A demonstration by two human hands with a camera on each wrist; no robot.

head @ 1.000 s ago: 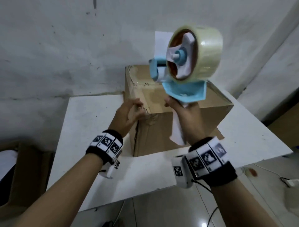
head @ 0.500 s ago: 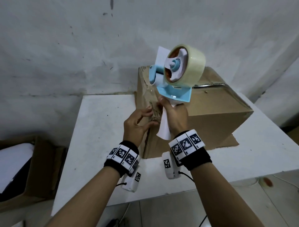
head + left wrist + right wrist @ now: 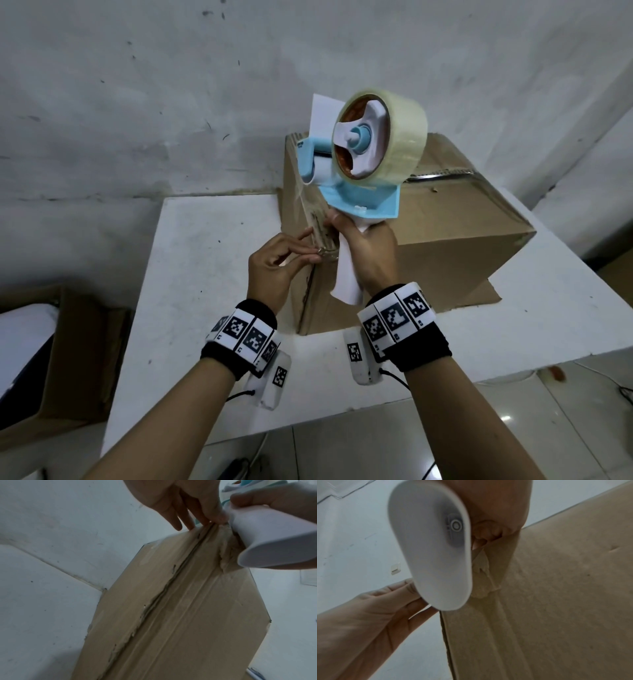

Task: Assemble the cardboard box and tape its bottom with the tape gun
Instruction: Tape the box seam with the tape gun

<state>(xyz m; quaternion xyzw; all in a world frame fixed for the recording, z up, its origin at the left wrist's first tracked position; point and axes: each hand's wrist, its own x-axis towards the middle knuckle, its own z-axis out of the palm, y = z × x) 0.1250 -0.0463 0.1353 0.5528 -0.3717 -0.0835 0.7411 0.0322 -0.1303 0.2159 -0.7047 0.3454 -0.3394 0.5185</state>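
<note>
The worktop (image 3: 191, 274) carries the cardboard box (image 3: 445, 246), which is seen resting on a side, with its closed bottom face turned toward the left hand and its flap seam (image 3: 164, 588) running roughly vertically down that face. Directly in front of both sets of fingers lies the near upper part of this seam. The tape gun (image 3: 363, 154) is held above the box edge by the right hand (image 3: 368, 246), whose fingers are wrapped fully round the white handle (image 3: 433, 555); the roll of clear tape (image 3: 394, 137) sits above the knuckles. A strip of tape (image 3: 308, 205) is seen drawn from the blue head down to the left hand (image 3: 274, 260), whose thumb and forefinger are closed on the strip's free end and hold it at the box face, just beside the right thumb; the other fingers (image 3: 178, 520) are extended and relaxed. The seam's long axis extends downward, away from both hands, toward the worktop. It is judged that the free end is being anchored, the left hand being the nearer to the seam, and that the gun would then be drawn along that axis.
</note>
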